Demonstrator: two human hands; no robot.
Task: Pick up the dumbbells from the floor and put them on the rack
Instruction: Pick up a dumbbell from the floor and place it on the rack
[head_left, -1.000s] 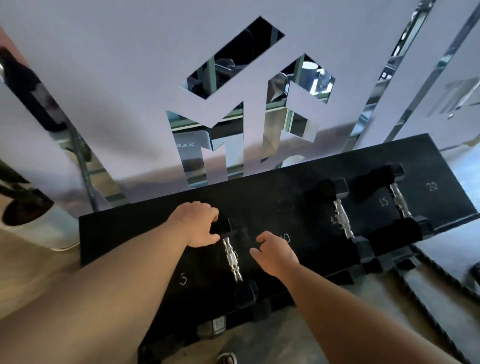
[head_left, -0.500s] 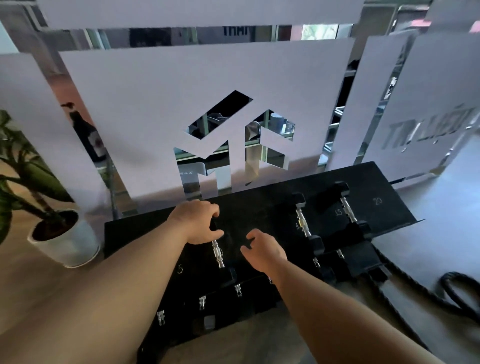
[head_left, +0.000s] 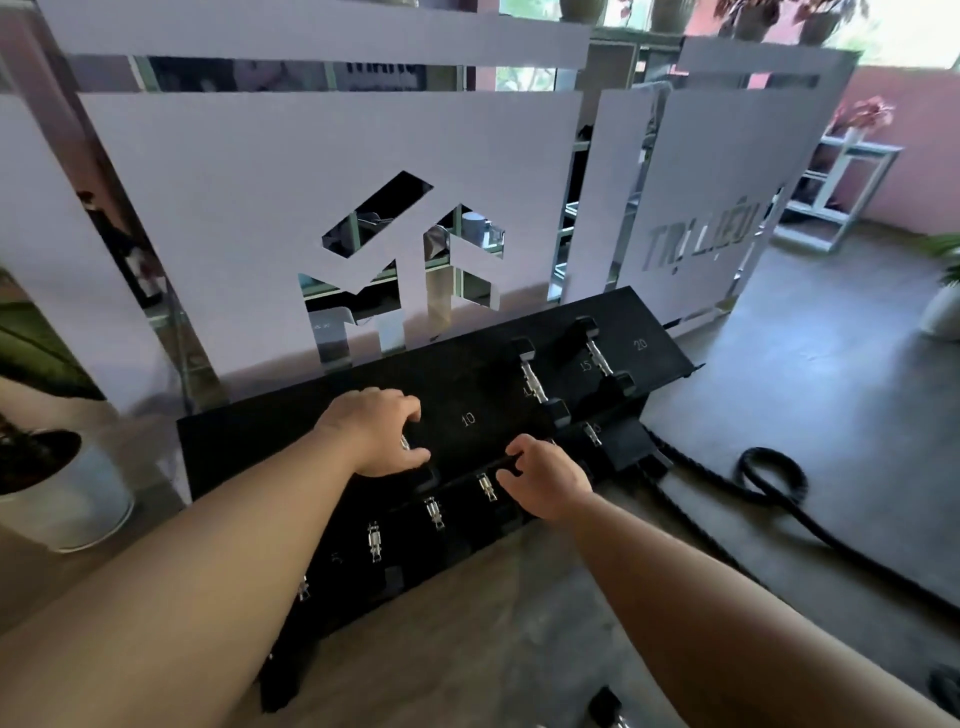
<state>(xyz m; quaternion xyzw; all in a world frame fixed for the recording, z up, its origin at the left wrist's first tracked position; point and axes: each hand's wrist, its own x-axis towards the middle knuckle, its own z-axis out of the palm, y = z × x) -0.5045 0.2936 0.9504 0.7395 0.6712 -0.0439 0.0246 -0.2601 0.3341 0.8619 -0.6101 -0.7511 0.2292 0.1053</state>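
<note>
A black two-tier dumbbell rack (head_left: 291, 441) stands against a frosted glass partition. Its top shelf is marked 10, 15 and 20. My left hand (head_left: 376, 431) is closed over a small dumbbell (head_left: 404, 442) lying on the top shelf's left part; only a sliver of chrome handle shows. My right hand (head_left: 545, 483) is at the shelf's front lip, fingers loosely curled, holding nothing. Two more black dumbbells (head_left: 535, 384) (head_left: 600, 358) lie on the top shelf to the right. Several chrome-handled dumbbells (head_left: 434, 512) sit on the lower tier. One dark dumbbell end (head_left: 605, 704) shows on the floor at the bottom edge.
A thick black rope (head_left: 769, 467) loops on the concrete floor right of the rack. A white plant pot (head_left: 67, 499) stands left of the rack and another pot (head_left: 940, 312) at the far right. The partition (head_left: 260, 208) blocks the back.
My head has risen and pulled back, so the lower tier and floor show. My left hand slid from the dumbbell's far head onto its handle. My right hand dropped to the shelf's front lip.
</note>
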